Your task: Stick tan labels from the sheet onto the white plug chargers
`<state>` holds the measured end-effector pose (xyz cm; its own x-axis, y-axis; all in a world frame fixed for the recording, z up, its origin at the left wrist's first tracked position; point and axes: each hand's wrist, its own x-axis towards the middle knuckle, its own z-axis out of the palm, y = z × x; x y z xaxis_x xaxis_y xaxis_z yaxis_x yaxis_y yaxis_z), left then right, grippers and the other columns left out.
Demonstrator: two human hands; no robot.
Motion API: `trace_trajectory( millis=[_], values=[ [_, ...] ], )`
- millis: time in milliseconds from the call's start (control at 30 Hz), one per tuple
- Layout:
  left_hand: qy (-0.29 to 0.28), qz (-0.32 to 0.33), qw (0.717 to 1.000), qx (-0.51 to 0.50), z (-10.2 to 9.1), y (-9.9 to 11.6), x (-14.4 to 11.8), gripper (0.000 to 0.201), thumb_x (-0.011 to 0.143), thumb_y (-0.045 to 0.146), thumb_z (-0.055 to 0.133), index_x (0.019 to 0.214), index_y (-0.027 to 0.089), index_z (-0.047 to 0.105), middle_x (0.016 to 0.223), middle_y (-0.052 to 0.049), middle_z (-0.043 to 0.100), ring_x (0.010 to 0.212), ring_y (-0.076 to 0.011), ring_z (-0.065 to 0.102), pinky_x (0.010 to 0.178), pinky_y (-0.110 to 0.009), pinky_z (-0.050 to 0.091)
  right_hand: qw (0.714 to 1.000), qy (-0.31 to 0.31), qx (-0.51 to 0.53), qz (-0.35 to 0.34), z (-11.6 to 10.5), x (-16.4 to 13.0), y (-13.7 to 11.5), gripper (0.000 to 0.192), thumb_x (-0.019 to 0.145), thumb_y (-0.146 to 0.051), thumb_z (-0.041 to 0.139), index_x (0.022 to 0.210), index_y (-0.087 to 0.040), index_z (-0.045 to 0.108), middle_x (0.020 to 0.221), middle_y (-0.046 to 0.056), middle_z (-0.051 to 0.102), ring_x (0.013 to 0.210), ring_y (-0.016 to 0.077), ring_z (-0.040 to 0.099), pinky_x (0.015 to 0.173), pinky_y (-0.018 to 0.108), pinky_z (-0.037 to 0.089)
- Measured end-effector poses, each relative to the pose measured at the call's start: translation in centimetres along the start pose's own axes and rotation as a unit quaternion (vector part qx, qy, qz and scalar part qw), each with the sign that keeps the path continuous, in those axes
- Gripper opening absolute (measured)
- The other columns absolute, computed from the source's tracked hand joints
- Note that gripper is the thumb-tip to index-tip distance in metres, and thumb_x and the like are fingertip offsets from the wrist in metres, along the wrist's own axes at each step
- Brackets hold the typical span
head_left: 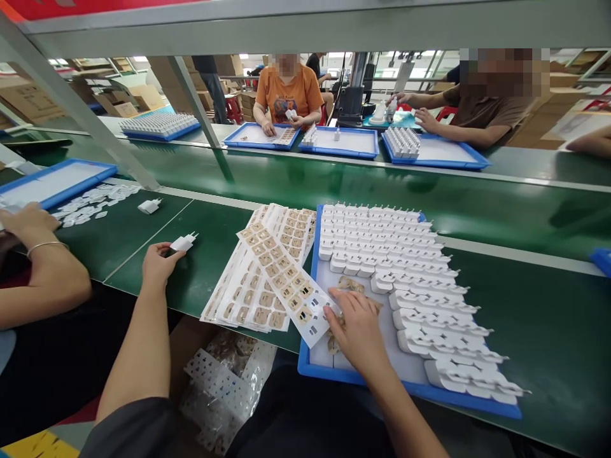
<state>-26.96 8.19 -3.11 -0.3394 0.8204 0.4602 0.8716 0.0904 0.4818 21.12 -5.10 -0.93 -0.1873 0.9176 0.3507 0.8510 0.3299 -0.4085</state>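
Though unreadable, label sheets [281,280] underhand.

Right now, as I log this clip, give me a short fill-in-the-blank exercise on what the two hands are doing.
1. The left hand holds a white ____.
2. The right hand rests inside the ____ tray.
3. The label sheets lie fanned out to the ____ of that tray.
4. The rows of plugs in the tray are all ____ in colour.

Missing words: plug; blue; left; white
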Motion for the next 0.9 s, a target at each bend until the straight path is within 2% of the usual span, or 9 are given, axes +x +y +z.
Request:
trace_trajectory(
  millis=[133, 233, 267, 300, 367, 467, 633, 733, 900],
  values=[
    [0.032, -0.039, 0.999, 0.011, -0.1, 3.1, -1.3, 0.048, 0.083, 0.044, 0.066, 0.111, 0.007, 0.055, 0.111, -0.017, 0.065, 0.115, -0.0385, 0.059, 0.104, -0.062, 0.042, 0.999, -0.042, 0.007, 0.018, 0.3, 0.4, 0.4, 0.031, 0.096, -0.018, 0.054, 0.125, -0.02, 0.064, 0.102, 0.008, 0.077, 0.095, 0.0291, 0.065, 0.082, 0.043, 0.045],
    [-0.006, 0.022, 1.0, -0.017, -0.3, 8.7, -4.8, 0.043, 0.09, 0.044, 0.061, 0.123, 0.017, 0.061, 0.126, -0.012, 0.066, 0.126, -0.0324, 0.057, 0.111, -0.052, 0.043, 0.997, -0.066, 0.02, 0.023, -0.3, 0.1, 1.3, 0.03, 0.094, -0.015, 0.054, 0.122, -0.021, 0.066, 0.099, 0.007, 0.076, 0.092, 0.0272, 0.066, 0.08, 0.041, 0.045],
    [-0.039, 0.063, 0.996, -0.039, -0.3, 11.0, -6.4, 0.037, 0.092, 0.044, 0.06, 0.123, 0.023, 0.063, 0.129, -0.007, 0.067, 0.127, -0.0282, 0.058, 0.113, -0.047, 0.044, 0.997, -0.066, 0.012, 0.024, -0.5, 0.1, 1.5, 0.029, 0.094, -0.015, 0.055, 0.12, -0.021, 0.067, 0.102, 0.008, 0.075, 0.094, 0.0276, 0.065, 0.08, 0.041, 0.045],
    [-0.103, 0.138, 0.981, -0.085, -0.2, 13.4, -8.0, 0.035, 0.095, 0.041, 0.058, 0.125, 0.024, 0.064, 0.131, -0.007, 0.067, 0.132, -0.0274, 0.056, 0.116, -0.047, 0.043, 0.998, -0.06, -0.002, 0.022, -0.7, 0.0, 1.5, 0.028, 0.094, -0.016, 0.056, 0.118, -0.022, 0.068, 0.107, 0.009, 0.074, 0.097, 0.0285, 0.064, 0.081, 0.041, 0.045],
    [-0.235, 0.26, 0.926, -0.138, 0.3, 17.8, -11.3, 0.035, 0.099, 0.037, 0.055, 0.132, 0.029, 0.062, 0.142, -0.005, 0.062, 0.142, -0.0266, 0.048, 0.12, -0.048, 0.04, 0.999, -0.037, -0.027, 0.006, -0.8, -0.1, 1.0, 0.025, 0.094, -0.018, 0.059, 0.115, -0.023, 0.07, 0.117, 0.01, 0.071, 0.105, 0.0302, 0.062, 0.085, 0.043, 0.045],
    [-0.317, 0.343, 0.873, -0.141, 1.7, 21.8, -15.0, 0.039, 0.102, 0.033, 0.052, 0.14, 0.033, 0.058, 0.153, -0.002, 0.054, 0.149, -0.0282, 0.039, 0.12, -0.051, 0.039, 0.999, -0.015, -0.028, -0.042, -0.2, -0.2, -0.2, 0.023, 0.094, -0.02, 0.062, 0.114, -0.024, 0.072, 0.119, 0.009, 0.07, 0.108, 0.0292, 0.06, 0.088, 0.042, 0.044],
    [-0.331, 0.326, 0.873, -0.147, 3.7, 22.2, -17.1, 0.041, 0.104, 0.027, 0.046, 0.144, 0.029, 0.055, 0.154, -0.005, 0.053, 0.14, -0.0256, 0.053, 0.117, -0.047, 0.046, 0.996, -0.004, -0.033, -0.078, 1.2, -0.7, -1.5, 0.021, 0.094, -0.023, 0.065, 0.113, -0.024, 0.072, 0.116, 0.007, 0.073, 0.105, 0.0294, 0.06, 0.089, 0.045, 0.043],
    [-0.318, 0.313, 0.878, -0.172, 3.9, 21.7, -17.2, 0.043, 0.104, 0.023, 0.044, 0.145, 0.027, 0.054, 0.154, -0.006, 0.053, 0.137, -0.0236, 0.056, 0.113, -0.041, 0.05, 0.995, -0.017, -0.02, -0.099, 1.4, -0.7, -1.7, 0.021, 0.095, -0.019, 0.061, 0.112, -0.024, 0.072, 0.114, 0.007, 0.073, 0.103, 0.0277, 0.061, 0.087, 0.044, 0.045],
    [-0.312, 0.304, 0.88, -0.191, 4.0, 21.9, -17.1, 0.041, 0.104, 0.023, 0.045, 0.141, 0.029, 0.058, 0.149, -0.007, 0.058, 0.132, -0.0246, 0.058, 0.11, -0.044, 0.052, 0.991, -0.052, 0.018, -0.119, 1.5, -0.3, -1.9, 0.027, 0.094, -0.011, 0.056, 0.114, -0.021, 0.07, 0.108, 0.008, 0.072, 0.097, 0.0251, 0.064, 0.083, 0.04, 0.049]
  ],
)
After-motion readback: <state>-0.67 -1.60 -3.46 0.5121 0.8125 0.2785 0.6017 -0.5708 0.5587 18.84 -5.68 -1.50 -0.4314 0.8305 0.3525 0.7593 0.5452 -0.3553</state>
